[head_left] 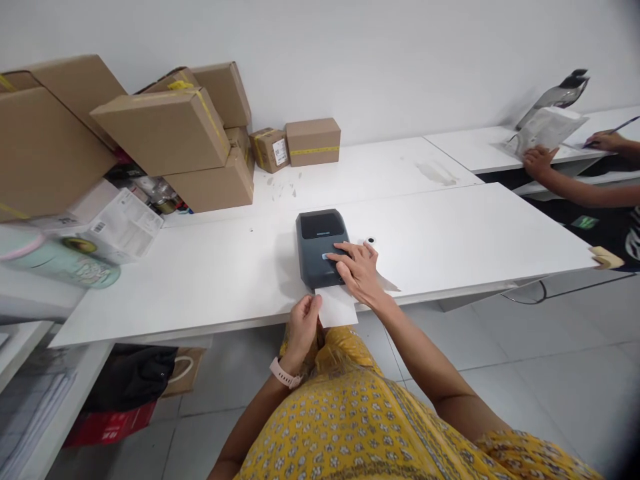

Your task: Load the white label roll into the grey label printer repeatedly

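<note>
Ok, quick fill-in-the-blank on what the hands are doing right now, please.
1. The right hand rests on the dark ____.
2. The paper slip pinched by the left hand is ____ in colour.
3. The left wrist wears a pale pink ____.
Missing words: printer; white; watch.

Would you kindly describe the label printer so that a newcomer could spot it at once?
Near the front edge of the long white table, right of the stacked cardboard boxes, sits the label printer under the right hand. It alone is dark grey and boxy, with a white label emerging.
</note>
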### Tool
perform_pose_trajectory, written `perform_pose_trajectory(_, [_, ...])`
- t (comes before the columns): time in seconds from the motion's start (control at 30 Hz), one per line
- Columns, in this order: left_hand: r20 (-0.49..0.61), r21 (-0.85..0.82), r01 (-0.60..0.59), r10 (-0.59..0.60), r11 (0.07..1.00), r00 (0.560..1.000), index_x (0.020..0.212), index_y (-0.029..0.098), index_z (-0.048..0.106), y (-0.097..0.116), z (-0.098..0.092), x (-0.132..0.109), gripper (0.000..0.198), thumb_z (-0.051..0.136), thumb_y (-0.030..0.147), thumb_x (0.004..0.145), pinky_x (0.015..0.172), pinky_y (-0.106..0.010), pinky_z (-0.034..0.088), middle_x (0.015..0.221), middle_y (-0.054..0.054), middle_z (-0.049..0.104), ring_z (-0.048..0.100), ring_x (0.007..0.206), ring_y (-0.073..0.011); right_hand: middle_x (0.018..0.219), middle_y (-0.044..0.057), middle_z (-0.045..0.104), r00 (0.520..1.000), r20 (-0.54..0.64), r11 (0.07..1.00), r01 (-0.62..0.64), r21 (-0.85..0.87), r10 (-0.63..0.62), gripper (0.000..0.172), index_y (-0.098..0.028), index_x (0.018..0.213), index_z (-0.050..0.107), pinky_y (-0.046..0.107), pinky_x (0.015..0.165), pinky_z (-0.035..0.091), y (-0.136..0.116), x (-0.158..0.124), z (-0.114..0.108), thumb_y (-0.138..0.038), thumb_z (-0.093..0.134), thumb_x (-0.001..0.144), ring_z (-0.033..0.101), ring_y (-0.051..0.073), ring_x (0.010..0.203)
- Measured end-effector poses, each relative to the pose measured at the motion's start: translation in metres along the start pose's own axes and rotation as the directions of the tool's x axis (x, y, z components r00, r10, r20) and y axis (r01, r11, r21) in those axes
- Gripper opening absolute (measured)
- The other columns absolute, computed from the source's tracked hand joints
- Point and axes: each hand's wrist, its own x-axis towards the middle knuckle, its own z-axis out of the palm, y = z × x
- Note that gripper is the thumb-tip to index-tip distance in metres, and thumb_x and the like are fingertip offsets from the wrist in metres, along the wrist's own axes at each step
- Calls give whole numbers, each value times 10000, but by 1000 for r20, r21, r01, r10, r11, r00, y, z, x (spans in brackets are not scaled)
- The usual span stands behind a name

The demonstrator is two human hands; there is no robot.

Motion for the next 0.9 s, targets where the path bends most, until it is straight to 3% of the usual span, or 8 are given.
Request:
perform_pose_trajectory(0.13, [-212,74,-121,135,990,968,853,210,656,15,-16,10,322,614,518,938,648,-252,472,810,-9,656,594,723,-141,1383,17,726,995,0,987,100,-128,-101,338,-292,1039,771,571,1277,105,-4,14,0,-370,447,1098,513,285,1438])
perform_pose_trajectory(0.23, [-302,124,-214,242,969,922,993,220,685,26,-18,22,311,593,515,956,779,-295,540,1026,-65,720,667,924,-185,1429,13,708,990,29,983,141,-119,-139,292,-274,1016,754,603,1295,70,-2,18,5,-400,500,1081,425,309,1529])
perform_pose_trajectory(0.3, [-297,148,-250,285,957,911,1153,234,683,31,-12,28,352,586,520,971,954,-342,543,1247,-99,710,659,1158,-222,1467,28,682,994,49,993,101,-65,-98,282,-283,1095,744,645,1294,82,1,12,8,-427,502,1077,407,320,1545])
perform_pose_trajectory(0.43, [-175,108,-243,259,964,950,1482,279,537,30,4,33,550,556,543,999,1255,-401,356,1640,-94,483,439,1524,-244,1683,76,437,995,56,983,-91,163,82,415,-317,1373,648,675,1263,257,5,-17,11,-508,422,1082,351,327,1585])
perform_pose_trajectory(0.53, [-137,66,-223,230,973,963,1537,261,498,28,11,33,622,518,583,1005,1313,-416,269,1696,-91,412,352,1588,-250,1750,113,287,966,38,887,-251,387,257,557,-299,1565,469,622,1251,363,5,-40,15,-559,374,1081,305,308,1613])
perform_pose_trajectory(0.63, [-153,27,-223,224,975,962,1527,229,514,31,13,35,620,463,586,1024,1318,-413,265,1684,-99,434,358,1586,-258,1716,113,370,932,41,799,-330,504,359,605,-294,1594,435,567,1280,363,1,-45,15,-597,337,1080,352,281,1595])
perform_pose_trajectory(0.9, [-205,-84,-328,306,941,930,1588,231,394,53,17,39,649,441,571,1038,1286,-378,329,1683,-112,422,376,1579,-252,1670,70,459,946,23,796,-284,535,322,680,-292,1603,437,525,1296,362,-6,-8,-12,-668,259,1065,401,276,1570])
